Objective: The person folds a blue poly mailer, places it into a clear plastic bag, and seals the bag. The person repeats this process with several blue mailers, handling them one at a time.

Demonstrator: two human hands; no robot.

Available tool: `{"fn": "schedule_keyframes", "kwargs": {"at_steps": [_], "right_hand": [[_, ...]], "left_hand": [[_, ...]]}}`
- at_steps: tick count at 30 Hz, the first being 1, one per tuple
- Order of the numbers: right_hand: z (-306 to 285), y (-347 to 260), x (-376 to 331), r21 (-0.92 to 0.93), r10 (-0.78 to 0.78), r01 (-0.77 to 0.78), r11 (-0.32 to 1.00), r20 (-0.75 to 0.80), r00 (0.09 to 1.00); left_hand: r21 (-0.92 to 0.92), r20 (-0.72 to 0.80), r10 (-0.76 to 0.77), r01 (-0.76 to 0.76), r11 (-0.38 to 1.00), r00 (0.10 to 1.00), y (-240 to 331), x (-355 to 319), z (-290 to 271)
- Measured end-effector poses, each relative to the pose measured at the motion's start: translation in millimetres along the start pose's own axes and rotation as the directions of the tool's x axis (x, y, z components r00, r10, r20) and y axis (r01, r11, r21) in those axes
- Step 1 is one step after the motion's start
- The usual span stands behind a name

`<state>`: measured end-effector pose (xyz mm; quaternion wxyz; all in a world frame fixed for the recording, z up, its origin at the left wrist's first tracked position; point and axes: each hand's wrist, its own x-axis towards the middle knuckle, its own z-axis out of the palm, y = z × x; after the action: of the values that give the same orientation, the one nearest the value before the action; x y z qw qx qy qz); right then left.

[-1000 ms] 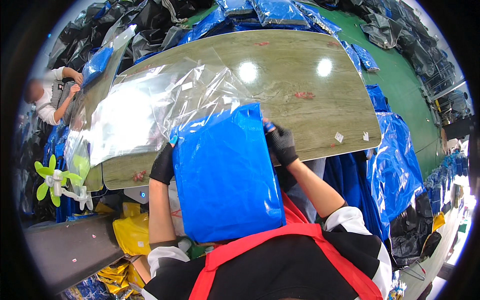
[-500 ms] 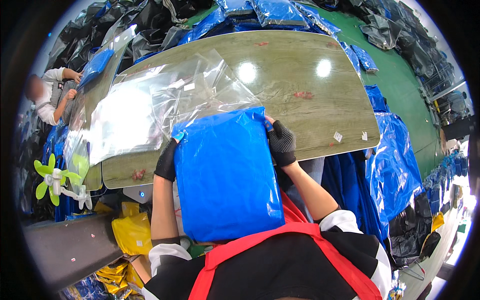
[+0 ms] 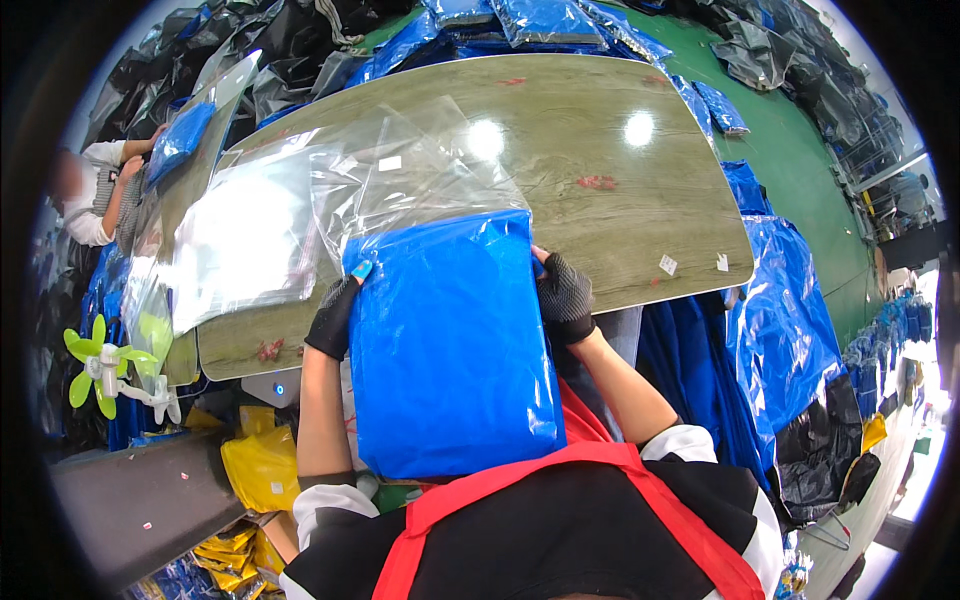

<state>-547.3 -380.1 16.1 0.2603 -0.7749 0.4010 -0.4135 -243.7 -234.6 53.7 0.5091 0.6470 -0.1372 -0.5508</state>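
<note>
A flat blue bundle in a clear plastic bag [image 3: 450, 350] leans between my body and the table's near edge. The bag's transparent open end [image 3: 435, 195] stretches beyond the bundle over the tabletop. In a black fingerless glove, my left hand [image 3: 335, 312] grips the bundle's left edge near its far corner, the thumb on top. My right hand [image 3: 564, 298], gloved alike, holds the opposite edge near the far right corner; its fingers are partly hidden under the bundle. Beside it on the left lies a pile of clear empty bags [image 3: 245, 240].
The wood-grain table [image 3: 620, 240] carries small white labels [image 3: 668, 265]. At left stand a green-bladed fan [image 3: 103, 365] and a person [image 3: 95, 195] handling a blue package [image 3: 182, 140]. Yellow packages [image 3: 262, 470] lie lower left, blue plastic-wrapped goods [image 3: 785, 320] at right.
Both hands keep their hold on the bagged bundle. The clear open end spreads further out above it, and the view shifts slightly. The other person's hands have moved on their package.
</note>
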Motion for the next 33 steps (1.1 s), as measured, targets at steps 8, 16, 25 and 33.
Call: {"fn": "schedule_keyframes", "kwargs": {"at_steps": [8, 16, 25, 33], "right_hand": [[-21, -7, -18, -0.035, 0.039, -0.034, 0.999, 0.148, 0.988], [-53, -33, 23, 0.648, 0.347, -0.588, 0.485, 0.475, 0.809], [-125, -4, -51, 0.374, 0.416, -0.628, 0.683, 0.508, 0.754], [-147, 50, -37, -0.267, 0.625, -0.583, 0.767, 0.518, 0.584]], "left_hand": [[0.035, 0.009, -0.002, 0.002, 0.999, 1.0, 10, -23, 15], [0.153, -0.024, 0.057, -0.053, 0.987, 0.998, -5, -21, 32], [0.201, 0.289, 0.178, -0.242, 0.949, 0.941, -42, -75, 104], [0.514, 0.382, 0.325, -0.491, 0.703, 0.865, -30, -12, 105]]}}
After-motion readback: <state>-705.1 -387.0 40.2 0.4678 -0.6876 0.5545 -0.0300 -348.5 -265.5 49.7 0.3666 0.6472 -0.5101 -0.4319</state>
